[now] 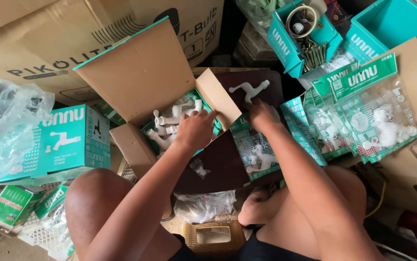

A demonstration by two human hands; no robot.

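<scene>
Left hand [195,129] reaches into the open cardboard box [141,77], knuckles up and fingers curled down among the white plastic taps [172,123] lying inside; whether it pinches one cannot be told. Those taps lie in a loose heap, most with their long axes running left to right; at least four show, the rest hidden under the hand.

Right hand [261,116] rests on a dark board, fingers bent down on the top edge of a packet [254,152] with a green card and a clear front that holds one white tap. This packet lies flat with its long axis running from the hand toward the person. Just beyond the fingertips one loose tap [249,89] lies on the board, long axis left to right, its spout pointing right.

Right of that hand, a fan of similar green packets [363,111] overlaps, about five or six. Two teal plastic bins [298,48] stand at the top; the nearer holds metal parts and a ring. One teal carton [61,142] sits at left, small green boxes [15,205] below it.
</scene>
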